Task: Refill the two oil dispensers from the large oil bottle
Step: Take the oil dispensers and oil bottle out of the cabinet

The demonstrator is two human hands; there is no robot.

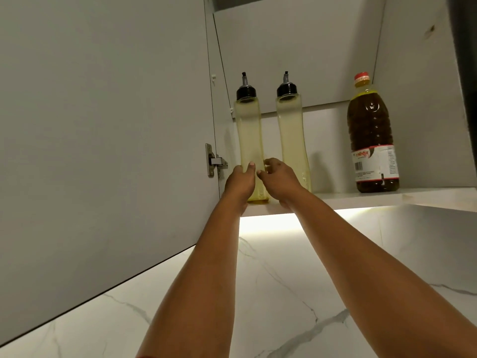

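Both arms raised to an open wall cupboard. Left hand wraps the lower body of the left oil dispenser, thumb across its front, fingers curled round the far side. Right hand sits just beside it, between the two dispensers; fingers loosely curled, tips at the left dispenser's right flank. Cannot tell whether it grips or only touches.

Left dispenser stands upright on the cupboard shelf, at its left end, near the open door and hinge. Right oil dispenser upright just beside it, not held. Both: tall clear bodies, black caps with pour spouts, pale yellow oil filling them nearly to the shoulder.

Large oil bottle upright on the same shelf, well apart to the right. Red cap, printed label low on the body, dark amber oil up to the neck.

Below: white marbled counter, lit strip under the shelf
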